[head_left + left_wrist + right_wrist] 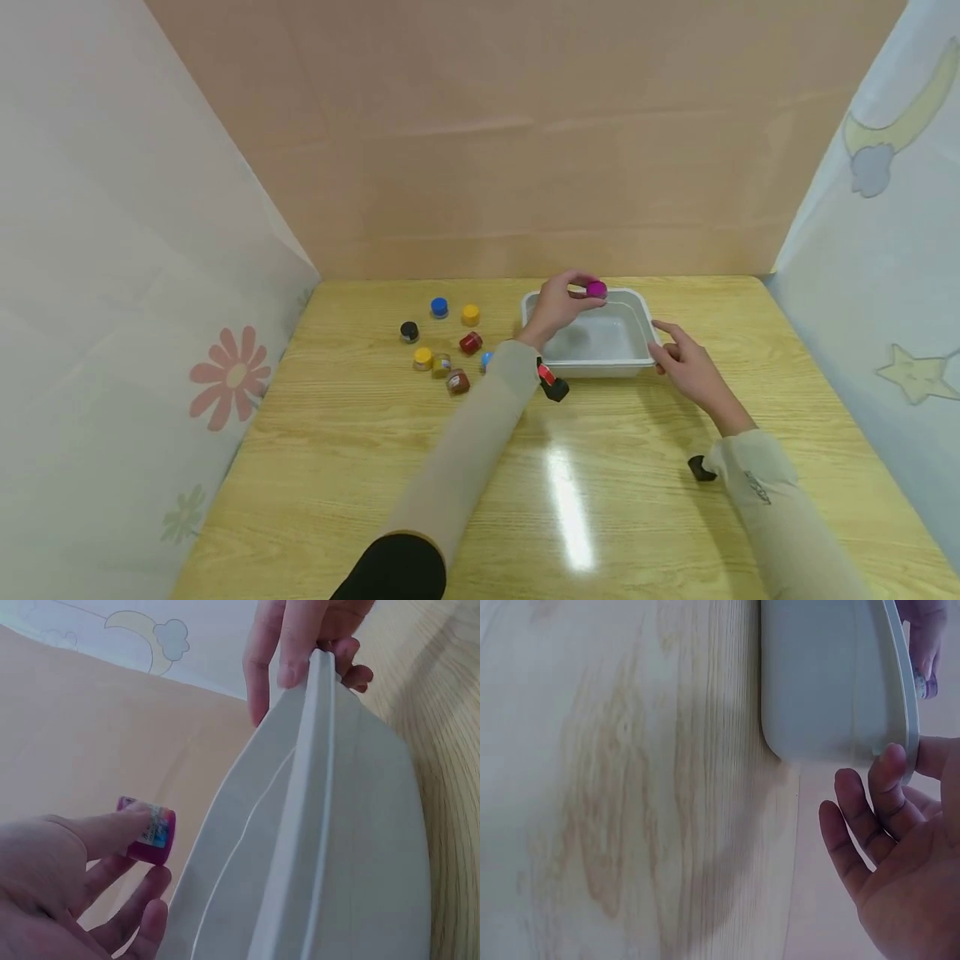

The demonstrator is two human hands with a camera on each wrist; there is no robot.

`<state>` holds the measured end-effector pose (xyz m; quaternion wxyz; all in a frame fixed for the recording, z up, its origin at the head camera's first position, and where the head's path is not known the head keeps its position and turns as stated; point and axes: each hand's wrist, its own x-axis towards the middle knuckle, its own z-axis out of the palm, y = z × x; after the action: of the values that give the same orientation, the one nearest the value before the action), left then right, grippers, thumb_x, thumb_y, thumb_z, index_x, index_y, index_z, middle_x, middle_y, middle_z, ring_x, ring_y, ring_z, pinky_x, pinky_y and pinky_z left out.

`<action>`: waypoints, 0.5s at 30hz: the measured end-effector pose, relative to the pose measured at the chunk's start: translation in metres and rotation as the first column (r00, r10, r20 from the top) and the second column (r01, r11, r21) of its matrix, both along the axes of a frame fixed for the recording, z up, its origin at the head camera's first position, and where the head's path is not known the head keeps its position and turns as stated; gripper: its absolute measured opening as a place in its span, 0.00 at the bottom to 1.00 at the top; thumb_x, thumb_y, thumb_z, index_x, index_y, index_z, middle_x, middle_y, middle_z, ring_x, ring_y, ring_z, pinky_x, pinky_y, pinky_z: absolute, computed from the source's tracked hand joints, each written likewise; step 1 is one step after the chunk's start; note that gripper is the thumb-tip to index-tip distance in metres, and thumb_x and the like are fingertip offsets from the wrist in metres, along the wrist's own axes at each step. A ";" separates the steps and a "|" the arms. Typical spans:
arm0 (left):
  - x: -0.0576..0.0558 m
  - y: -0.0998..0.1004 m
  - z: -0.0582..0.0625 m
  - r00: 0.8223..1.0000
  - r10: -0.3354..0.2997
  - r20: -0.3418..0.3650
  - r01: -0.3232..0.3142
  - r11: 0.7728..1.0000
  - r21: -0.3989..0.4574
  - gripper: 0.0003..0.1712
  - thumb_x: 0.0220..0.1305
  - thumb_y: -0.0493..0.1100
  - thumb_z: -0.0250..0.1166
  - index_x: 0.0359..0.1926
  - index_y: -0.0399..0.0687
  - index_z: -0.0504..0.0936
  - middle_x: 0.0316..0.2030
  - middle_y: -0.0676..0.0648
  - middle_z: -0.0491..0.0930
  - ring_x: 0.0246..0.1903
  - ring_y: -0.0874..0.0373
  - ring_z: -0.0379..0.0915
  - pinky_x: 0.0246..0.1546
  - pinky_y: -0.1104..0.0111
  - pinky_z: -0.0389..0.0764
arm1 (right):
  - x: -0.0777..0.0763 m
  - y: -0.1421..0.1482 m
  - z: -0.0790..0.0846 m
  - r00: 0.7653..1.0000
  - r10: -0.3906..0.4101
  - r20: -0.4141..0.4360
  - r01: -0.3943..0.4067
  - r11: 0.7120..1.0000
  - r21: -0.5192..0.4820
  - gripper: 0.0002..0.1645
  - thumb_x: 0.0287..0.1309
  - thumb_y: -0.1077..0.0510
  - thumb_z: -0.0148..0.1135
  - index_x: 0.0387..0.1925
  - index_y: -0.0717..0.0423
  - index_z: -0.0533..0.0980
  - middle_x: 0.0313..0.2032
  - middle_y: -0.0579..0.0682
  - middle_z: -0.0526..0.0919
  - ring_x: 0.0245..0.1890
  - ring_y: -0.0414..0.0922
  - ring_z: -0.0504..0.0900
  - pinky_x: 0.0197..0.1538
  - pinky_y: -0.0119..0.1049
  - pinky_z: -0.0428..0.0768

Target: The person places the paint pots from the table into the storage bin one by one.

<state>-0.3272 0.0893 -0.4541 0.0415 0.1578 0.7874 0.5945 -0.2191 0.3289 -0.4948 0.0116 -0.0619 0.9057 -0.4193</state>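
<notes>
My left hand [557,306] pinches a small purple jar [596,289] between thumb and fingers, over the far side of a white plastic basin [600,364]. A printed label shows on the purple jar [156,829] in the left wrist view. At the basin's right end, my right hand [690,367] grips the rim, thumb on one side and fingertips on the other. The right wrist view has that hand [907,855] at the basin's corner, its other fingers spread below the rim. Inside the basin, the visible floor is bare and pale.
Left of the basin lie several small jars: a blue one [439,307], a black one [408,332], yellow ones [470,314] and red ones [471,342]. My left sleeve partly hides a light blue jar [486,359]. A brown wall [525,167] stands behind the wooden table [337,467].
</notes>
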 end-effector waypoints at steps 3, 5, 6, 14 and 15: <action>0.001 0.011 0.000 0.999 0.014 0.036 -0.013 1.000 -0.028 0.20 0.57 0.39 0.79 0.51 0.53 0.86 0.47 0.53 0.86 0.42 0.61 0.87 0.45 0.74 0.84 | 0.004 0.001 0.002 1.000 -0.008 0.004 0.008 1.000 0.005 0.37 0.81 0.45 0.46 0.80 0.59 0.54 0.28 0.62 0.80 0.21 0.39 0.67 0.24 0.35 0.66; 0.002 0.018 -0.001 0.998 0.021 0.058 -0.018 0.998 -0.054 0.21 0.56 0.40 0.80 0.51 0.55 0.86 0.45 0.56 0.86 0.40 0.63 0.86 0.45 0.74 0.82 | 0.006 0.001 0.003 1.000 -0.012 0.009 0.012 1.000 0.008 0.37 0.81 0.45 0.47 0.79 0.60 0.55 0.27 0.61 0.80 0.21 0.38 0.66 0.24 0.35 0.66; 0.002 0.020 -0.002 0.998 0.025 0.063 -0.021 0.997 -0.073 0.21 0.56 0.41 0.81 0.50 0.57 0.86 0.45 0.58 0.86 0.40 0.65 0.85 0.45 0.74 0.81 | 0.007 0.001 0.004 1.000 -0.013 0.010 0.013 1.000 0.011 0.37 0.81 0.46 0.47 0.79 0.60 0.55 0.27 0.61 0.80 0.20 0.38 0.66 0.24 0.35 0.66; 0.002 0.023 -0.009 0.999 0.044 0.026 -0.037 0.974 -0.225 0.20 0.55 0.42 0.81 0.49 0.57 0.87 0.47 0.57 0.87 0.44 0.65 0.82 0.47 0.69 0.75 | 0.007 -0.009 0.003 0.999 0.007 0.031 -0.006 1.000 -0.028 0.37 0.81 0.48 0.47 0.80 0.60 0.53 0.27 0.57 0.80 0.22 0.38 0.69 0.25 0.34 0.67; 0.002 0.023 -0.010 0.999 0.044 0.028 -0.036 0.970 -0.240 0.20 0.55 0.41 0.81 0.49 0.57 0.87 0.47 0.57 0.87 0.44 0.65 0.82 0.47 0.69 0.75 | 0.006 -0.010 0.002 0.999 0.011 0.035 -0.010 0.999 -0.031 0.37 0.81 0.48 0.47 0.80 0.60 0.53 0.27 0.57 0.79 0.22 0.38 0.69 0.25 0.34 0.67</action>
<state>-0.3255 0.1123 -0.4638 0.0614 0.1260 0.8556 0.4984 -0.2127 0.3186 -0.4925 0.0287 -0.0595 0.8984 -0.4342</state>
